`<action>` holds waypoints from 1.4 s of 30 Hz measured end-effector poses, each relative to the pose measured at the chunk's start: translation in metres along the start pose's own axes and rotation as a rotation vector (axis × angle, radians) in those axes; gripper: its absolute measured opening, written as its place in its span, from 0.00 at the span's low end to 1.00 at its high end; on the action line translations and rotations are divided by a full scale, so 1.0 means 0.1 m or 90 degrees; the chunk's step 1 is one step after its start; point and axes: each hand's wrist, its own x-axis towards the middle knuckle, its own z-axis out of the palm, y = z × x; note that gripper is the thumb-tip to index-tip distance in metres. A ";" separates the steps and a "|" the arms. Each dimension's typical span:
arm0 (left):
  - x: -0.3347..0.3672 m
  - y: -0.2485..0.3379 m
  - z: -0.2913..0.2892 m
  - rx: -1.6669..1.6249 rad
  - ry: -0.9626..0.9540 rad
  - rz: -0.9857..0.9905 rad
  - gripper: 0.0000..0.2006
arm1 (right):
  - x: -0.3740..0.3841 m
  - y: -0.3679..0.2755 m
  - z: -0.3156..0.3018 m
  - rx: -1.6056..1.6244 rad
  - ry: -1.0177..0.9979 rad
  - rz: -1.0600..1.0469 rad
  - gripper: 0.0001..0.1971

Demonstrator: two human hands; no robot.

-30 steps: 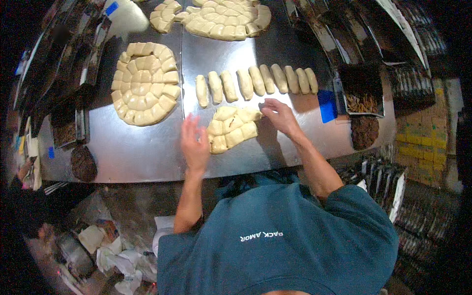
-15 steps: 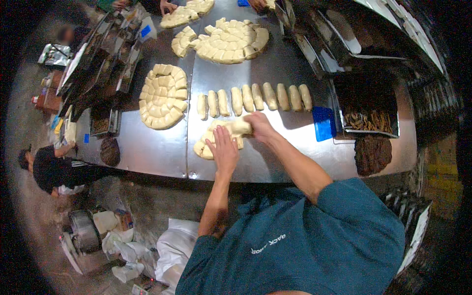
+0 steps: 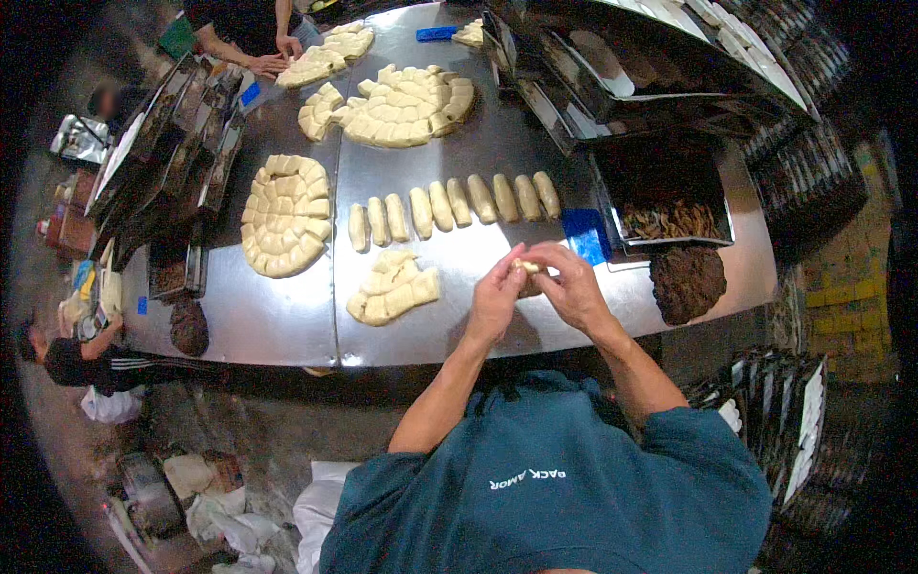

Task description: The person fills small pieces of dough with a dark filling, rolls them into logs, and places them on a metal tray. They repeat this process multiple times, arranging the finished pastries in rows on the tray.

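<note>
Both hands meet over the front of a steel table [image 3: 287, 325]. My left hand [image 3: 495, 298] and my right hand [image 3: 572, 287] pinch one small piece of pale dough [image 3: 527, 268] between their fingertips, lifted off the surface. To the left of my hands lies a small cluster of cut dough pieces [image 3: 394, 287]. Beyond them a row of several rolled dough logs [image 3: 451, 203] runs across the table.
A round slab of scored dough [image 3: 285, 215] lies at the left, a bigger one [image 3: 402, 103] farther back. A blue scraper [image 3: 585, 235], a dark tray of brown filling [image 3: 674, 218] and a brown mound [image 3: 687, 282] sit right. Another person's hands [image 3: 277, 53] work dough at the far end. Someone stands lower left [image 3: 67, 359].
My hands have left the cut dough cluster, moved right and lifted one piece, now held between both. The view has swung so the table sits further left.
</note>
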 end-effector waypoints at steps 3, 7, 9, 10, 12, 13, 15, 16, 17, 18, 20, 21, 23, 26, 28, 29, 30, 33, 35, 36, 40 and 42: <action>-0.04 0.26 0.03 0.031 0.050 -0.016 0.21 | 0.03 -0.16 0.01 0.103 0.063 0.153 0.15; 0.00 0.31 0.09 0.502 0.328 0.262 0.13 | -0.09 -0.33 0.49 0.311 0.114 0.250 0.14; -0.03 0.32 0.12 0.547 0.345 0.408 0.15 | -0.10 -0.36 0.68 0.406 0.200 0.205 0.12; -0.03 0.29 0.09 0.603 0.313 0.506 0.15 | -0.03 -0.32 0.67 0.494 0.195 0.245 0.13; -0.02 0.35 0.13 0.603 0.334 0.632 0.16 | 0.13 -0.36 0.63 0.704 0.137 0.328 0.18; -0.05 0.44 0.19 0.548 0.371 0.524 0.16 | 0.21 -0.27 0.69 0.577 0.119 0.304 0.19; -0.15 0.51 0.26 0.428 0.427 0.297 0.17 | 0.26 -0.19 0.81 0.319 0.093 0.259 0.22; -0.14 0.46 0.17 0.419 0.439 0.247 0.17 | 0.19 -0.14 0.81 0.355 0.107 0.366 0.25; -0.18 0.42 0.07 0.288 0.432 0.228 0.17 | 0.16 -0.21 0.77 0.380 0.146 0.340 0.25; -0.23 0.40 -0.01 0.158 0.422 0.212 0.18 | 0.15 -0.23 0.70 0.406 0.185 0.311 0.25; -0.31 0.18 -0.16 -0.058 0.337 0.163 0.17 | 0.15 -0.17 0.44 0.335 0.119 0.297 0.23; -0.38 0.14 -0.18 -0.096 0.298 0.118 0.16 | 0.22 -0.07 0.25 0.240 0.011 0.314 0.22; -0.51 0.03 -0.18 -0.179 0.215 0.019 0.16 | 0.36 -0.17 -0.22 0.139 0.012 0.183 0.18; -0.67 -0.15 -0.56 0.064 0.153 -0.140 0.23 | 0.31 -0.90 -0.86 -0.036 0.531 -0.163 0.14; -0.71 -0.21 -0.75 0.213 0.179 -0.213 0.20 | 0.14 -1.14 -0.95 -0.238 0.797 -0.345 0.13; -0.69 -0.22 -0.80 0.254 0.182 -0.233 0.18 | 0.03 -0.98 -0.74 -0.321 0.748 -0.391 0.15; -0.60 -0.22 -0.77 0.306 0.217 -0.202 0.17 | -0.11 -0.70 -0.44 -0.400 0.598 -0.379 0.18; -0.27 -0.37 -0.57 0.534 0.230 0.011 0.18 | -0.92 0.25 0.57 -0.490 -0.054 -0.162 0.30; -0.10 -0.52 -0.38 0.766 0.225 0.156 0.21 | -1.42 0.37 0.78 -0.525 -0.170 -0.161 0.38; -0.04 -0.60 -0.24 0.921 0.222 0.202 0.24 | -1.48 0.37 0.73 -0.518 -0.195 -0.136 0.43; -0.03 -0.85 -0.09 1.215 0.070 0.159 0.38 | -1.27 0.94 -0.21 -0.423 -0.115 0.008 0.10; -0.04 -0.84 -0.09 1.229 0.059 0.151 0.40 | -1.14 0.83 -1.03 -0.775 -0.060 0.159 0.08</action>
